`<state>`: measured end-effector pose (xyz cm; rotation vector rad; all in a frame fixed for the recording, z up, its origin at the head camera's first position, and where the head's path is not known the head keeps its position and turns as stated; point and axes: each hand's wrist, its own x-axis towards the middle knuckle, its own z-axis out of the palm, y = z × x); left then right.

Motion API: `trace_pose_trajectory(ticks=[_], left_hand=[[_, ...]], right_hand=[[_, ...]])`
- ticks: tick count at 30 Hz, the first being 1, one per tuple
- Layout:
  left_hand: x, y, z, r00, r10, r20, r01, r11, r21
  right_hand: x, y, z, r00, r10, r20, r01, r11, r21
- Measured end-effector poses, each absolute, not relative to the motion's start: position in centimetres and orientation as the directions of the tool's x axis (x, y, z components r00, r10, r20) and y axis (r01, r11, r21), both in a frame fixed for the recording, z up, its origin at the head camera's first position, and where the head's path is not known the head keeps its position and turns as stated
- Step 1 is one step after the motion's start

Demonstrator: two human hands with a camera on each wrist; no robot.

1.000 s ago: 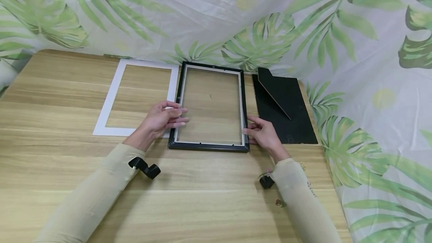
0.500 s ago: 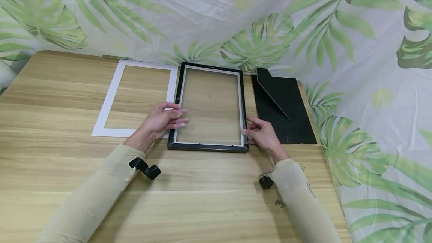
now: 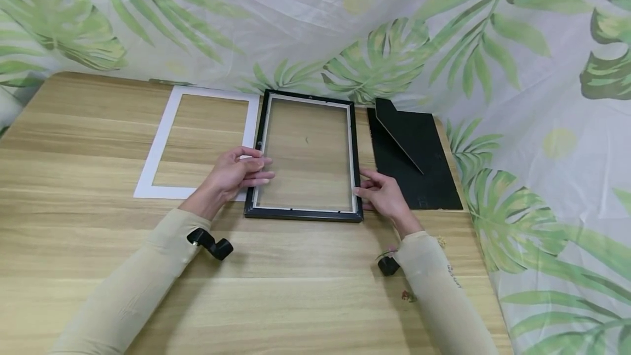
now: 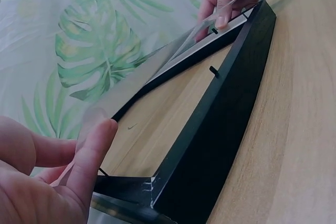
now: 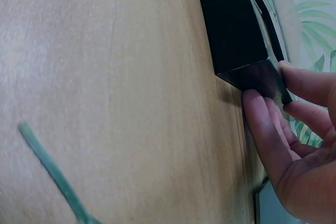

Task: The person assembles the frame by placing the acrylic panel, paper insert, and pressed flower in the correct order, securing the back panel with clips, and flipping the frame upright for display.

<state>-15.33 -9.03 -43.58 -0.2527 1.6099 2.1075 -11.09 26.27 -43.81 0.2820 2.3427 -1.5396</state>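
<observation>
A black picture frame (image 3: 305, 215) with a white inner edge lies on the wooden table. Over it, in the left wrist view, a clear sheet (image 4: 113, 100) slants upward, its far corner near the right hand. My left hand (image 3: 236, 171), at the frame's left side, pinches the sheet between thumb and fingers. At the lower right side my right hand (image 3: 384, 193) grips the frame, thumb on top and fingers along the outer side. The right wrist view shows these fingers (image 5: 262, 124) against the frame's corner. Whether the right hand also touches the sheet, I cannot tell.
Left of the frame lies a white mat (image 3: 148, 179) with a rectangular opening, partly behind my left hand. A black backing board (image 3: 439, 179) with a raised stand leg (image 3: 394, 130) lies to the right. Small dried flowers (image 3: 408, 296) are by the right sleeve. Patterned cloth (image 3: 305, 21) hangs behind.
</observation>
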Motion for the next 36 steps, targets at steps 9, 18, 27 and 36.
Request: trace_pose_trajectory(ticks=[9, 18, 27, 36], left_hand=[[-15.5, -8.8, -43.3, -0.877, 0.252, -0.409, -0.449, -0.127, 0.884], [-15.6, -8.8, -43.3, -0.872, 0.245, -0.423, -0.457, -0.101, 0.884], [-15.9, -8.9, -43.0, -0.878, 0.238, -0.416, -0.429, 0.000, 0.904], [-16.6, -9.7, -42.7, -0.917, 0.190, -0.350, -0.280, 0.319, 0.906]], right_hand=[[-11.2, 26.3, -43.9, -0.930, -0.024, -0.367, 0.329, 0.390, -0.860], [-11.2, 26.7, -43.8, -0.920, -0.066, -0.387, 0.329, 0.410, -0.851], [-11.3, 27.0, -43.7, -0.909, -0.093, -0.406, 0.345, 0.378, -0.859], [-11.4, 27.0, -43.8, -0.908, -0.087, -0.411, 0.352, 0.373, -0.858]])
